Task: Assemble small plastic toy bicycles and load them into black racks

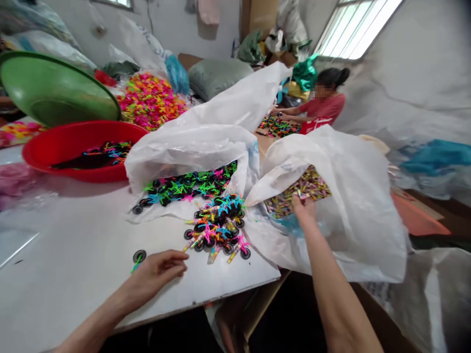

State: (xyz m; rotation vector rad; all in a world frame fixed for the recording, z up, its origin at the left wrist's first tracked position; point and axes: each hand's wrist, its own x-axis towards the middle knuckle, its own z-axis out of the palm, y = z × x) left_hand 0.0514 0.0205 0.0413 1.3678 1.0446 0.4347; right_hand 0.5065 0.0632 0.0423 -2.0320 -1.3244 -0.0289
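My left hand hovers over the white table, palm turned inward. Its fingers are loosely curled, thumb apart, and nothing shows between them. Beside its wrist lies a toy piece with a black spoked wheel and a green frame. Just past the fingertips is a pile of small plastic toy bicycles in pink, blue and orange, several with clear tubes of coloured bits. My right hand reaches into an open white sack of small filled tubes. Its fingers appear closed on a tube, partly hidden.
A second white sack spills green and black toy bicycles. To the left stand a red basin and a tilted green basin. Behind them is a heap of bright plastic pieces. Another person sits at the back right, handling small parts.
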